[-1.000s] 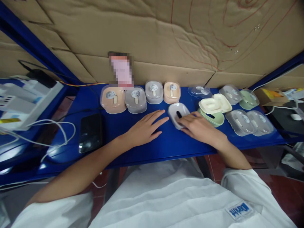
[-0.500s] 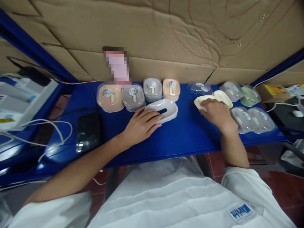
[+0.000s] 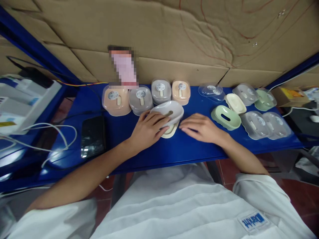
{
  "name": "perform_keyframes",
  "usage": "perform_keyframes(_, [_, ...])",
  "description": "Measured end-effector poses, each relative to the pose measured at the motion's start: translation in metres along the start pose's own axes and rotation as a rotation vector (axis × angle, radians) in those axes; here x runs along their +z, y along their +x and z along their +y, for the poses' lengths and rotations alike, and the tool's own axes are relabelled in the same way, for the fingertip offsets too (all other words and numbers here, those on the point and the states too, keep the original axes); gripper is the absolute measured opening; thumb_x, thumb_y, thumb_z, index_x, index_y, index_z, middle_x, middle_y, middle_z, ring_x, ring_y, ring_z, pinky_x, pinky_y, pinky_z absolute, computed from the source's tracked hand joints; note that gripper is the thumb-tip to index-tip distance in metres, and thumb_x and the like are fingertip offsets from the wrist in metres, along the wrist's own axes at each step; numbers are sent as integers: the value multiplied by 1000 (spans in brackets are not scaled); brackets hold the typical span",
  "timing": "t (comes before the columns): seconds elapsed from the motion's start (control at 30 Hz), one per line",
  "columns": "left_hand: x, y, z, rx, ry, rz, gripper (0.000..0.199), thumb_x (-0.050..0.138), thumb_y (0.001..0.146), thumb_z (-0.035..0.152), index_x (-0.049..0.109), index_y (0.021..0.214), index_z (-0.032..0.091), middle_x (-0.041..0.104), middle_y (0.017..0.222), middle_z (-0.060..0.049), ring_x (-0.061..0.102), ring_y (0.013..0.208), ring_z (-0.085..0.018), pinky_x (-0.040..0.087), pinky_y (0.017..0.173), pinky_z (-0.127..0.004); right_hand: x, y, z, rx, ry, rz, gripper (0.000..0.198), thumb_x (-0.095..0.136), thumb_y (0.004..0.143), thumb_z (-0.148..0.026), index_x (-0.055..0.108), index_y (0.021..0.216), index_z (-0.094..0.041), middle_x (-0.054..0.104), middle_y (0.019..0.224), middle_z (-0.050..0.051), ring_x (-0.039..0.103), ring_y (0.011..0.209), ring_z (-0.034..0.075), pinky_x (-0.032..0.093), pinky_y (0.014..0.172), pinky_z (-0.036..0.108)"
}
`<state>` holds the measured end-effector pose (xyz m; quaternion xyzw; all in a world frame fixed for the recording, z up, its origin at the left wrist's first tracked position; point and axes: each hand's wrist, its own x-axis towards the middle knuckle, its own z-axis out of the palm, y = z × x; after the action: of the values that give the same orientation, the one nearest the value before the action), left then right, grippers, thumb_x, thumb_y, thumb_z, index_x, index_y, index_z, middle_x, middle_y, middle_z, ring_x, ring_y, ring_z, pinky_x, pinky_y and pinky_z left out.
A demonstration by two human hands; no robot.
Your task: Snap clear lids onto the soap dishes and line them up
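Observation:
My left hand [image 3: 149, 127] grips the near left side of a pale grey oval soap dish [image 3: 171, 109] with a slot in its middle. Beneath this dish a cream tray [image 3: 170, 132] rests on the table, mostly covered by it. Just right of the tray is my right hand [image 3: 199, 127], empty, its fingers stretched loosely towards the dish. Beyond that hand sits a green slotted soap dish [image 3: 225, 118], and behind it lies another cream tray [image 3: 235, 103]. At the back lie clear lids [image 3: 211, 91].
Closed soap boxes with clear lids stand along the back left, among them a peach box [image 3: 116, 101] and a grey box [image 3: 141, 100]. More lidded boxes [image 3: 254, 124] are at the right. A black phone [image 3: 93, 136] lies at the left; cardboard [image 3: 174, 39] walls the back.
My right hand has moved left from the cream trays, and one tray is now under the grey dish. The green dish at the right is uncovered. My left hand has tilted the grey dish.

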<state>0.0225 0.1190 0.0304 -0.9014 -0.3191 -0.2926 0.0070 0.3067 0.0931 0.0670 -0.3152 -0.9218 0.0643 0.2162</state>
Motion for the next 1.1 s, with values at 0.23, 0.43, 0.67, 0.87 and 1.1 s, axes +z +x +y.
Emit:
perform_keyframes(0.23, [5,4,18,-7,81,-166,47,63,105,48,68,141,17,74,137,-14,67,126,-34,44,104,-54,-29,-6,84,697,-485,139,49,37,109,-29,60,150,-14,59,158,20,54,147,38,41,119,58])
perform_keyframes(0.43, [-2,1,31,-8,104,-183,53,68,99,45,67,143,15,69,146,-16,65,127,-36,47,100,-54,-24,-16,132,901,-532,-85,73,55,102,-39,38,166,-7,43,168,29,39,156,45,30,124,66])
perform_keyframes(0.67, [-6,-2,27,55,73,-200,42,61,101,26,67,141,20,69,145,-15,66,129,-35,50,104,-51,-29,-26,146,816,-440,-51,82,72,95,-53,46,165,-20,42,169,25,37,156,49,30,121,75])
perform_keyframes(0.87, [-9,-2,19,32,91,-259,43,60,103,22,62,146,20,67,145,-17,64,135,-33,54,107,-46,-50,-29,137,774,-303,32,72,73,98,-49,58,157,-10,57,159,25,54,149,37,41,125,54])
perform_keyframes(1.1, [-5,-2,6,139,-99,-260,39,57,103,17,65,141,20,62,148,-16,58,143,-32,48,125,-53,-77,-33,63,442,-19,-69,54,68,103,-51,66,151,-25,66,155,10,59,147,33,43,128,56])
